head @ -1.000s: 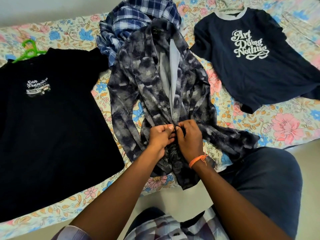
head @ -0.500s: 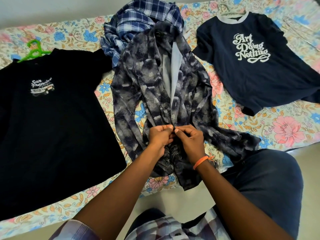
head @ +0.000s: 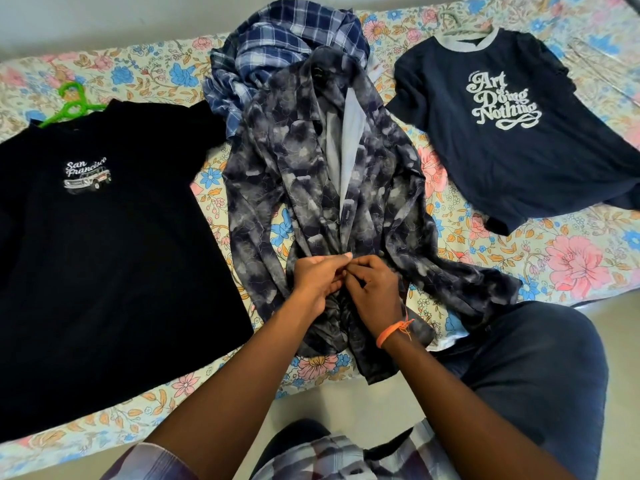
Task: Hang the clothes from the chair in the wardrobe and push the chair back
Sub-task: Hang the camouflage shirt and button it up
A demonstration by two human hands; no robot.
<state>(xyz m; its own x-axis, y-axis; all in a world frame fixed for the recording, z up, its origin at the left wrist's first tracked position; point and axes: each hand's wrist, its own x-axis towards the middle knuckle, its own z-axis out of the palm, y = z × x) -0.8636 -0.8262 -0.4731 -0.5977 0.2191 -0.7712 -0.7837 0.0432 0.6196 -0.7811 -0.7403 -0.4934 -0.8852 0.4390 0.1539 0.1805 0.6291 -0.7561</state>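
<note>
A grey patterned button shirt (head: pixel 294 174) lies front-up in the middle of the bed, its upper front open. My left hand (head: pixel 317 275) and my right hand (head: pixel 372 285) meet at the shirt's front placket, low on the shirt, and both pinch the fabric edges there between thumb and fingers. A blue plaid shirt (head: pixel 287 46) lies bunched under the grey shirt's collar. A black San Francisco T-shirt (head: pixel 104 244) on a green hanger (head: pixel 74 103) lies at the left. A navy T-shirt with white lettering (head: pixel 509 133) lies at the right, with a pale hanger (head: pixel 453 20) at its neck.
The bed has a floral sheet (head: pixel 568 258) and fills most of the view. A pale wall runs behind it. My knee in dark trousers (head: pixel 540 368) presses against the bed's near edge at the right. Light floor shows below the edge.
My hands have stayed at the same spot on the placket, with the fingers shifting slightly. The camera has tilted a little, so the clothes sit slightly lower in view.
</note>
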